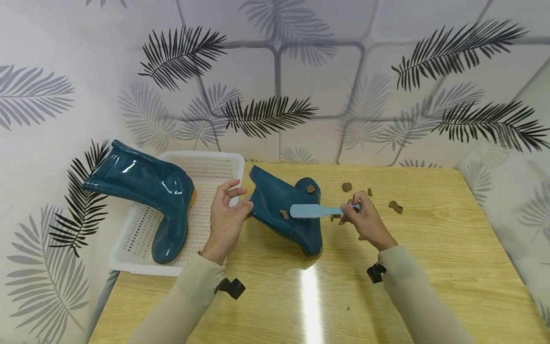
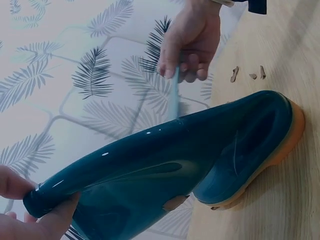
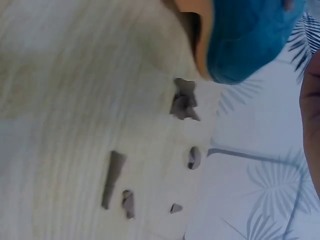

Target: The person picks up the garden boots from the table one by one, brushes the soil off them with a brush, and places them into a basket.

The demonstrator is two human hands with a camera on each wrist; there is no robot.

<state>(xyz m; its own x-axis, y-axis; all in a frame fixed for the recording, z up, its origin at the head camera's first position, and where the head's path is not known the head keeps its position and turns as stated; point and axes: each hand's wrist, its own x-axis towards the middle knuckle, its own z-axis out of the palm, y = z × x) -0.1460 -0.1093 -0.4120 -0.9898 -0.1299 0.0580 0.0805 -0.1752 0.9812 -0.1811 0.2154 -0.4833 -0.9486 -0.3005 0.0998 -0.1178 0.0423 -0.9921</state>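
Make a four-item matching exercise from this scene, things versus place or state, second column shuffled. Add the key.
Things:
1. light-blue flat brush
2. white perforated plastic basket
3. left hand
4. brown irregular pieces

Place or state:
A. fingers pinching the top edge of a glossy teal rubber boot
B. scattered on the pale wooden table and that boot
C. with a second teal rubber boot in it
D. held in the right hand

Pairs: 1-D, 2-C, 3-A, 4-B
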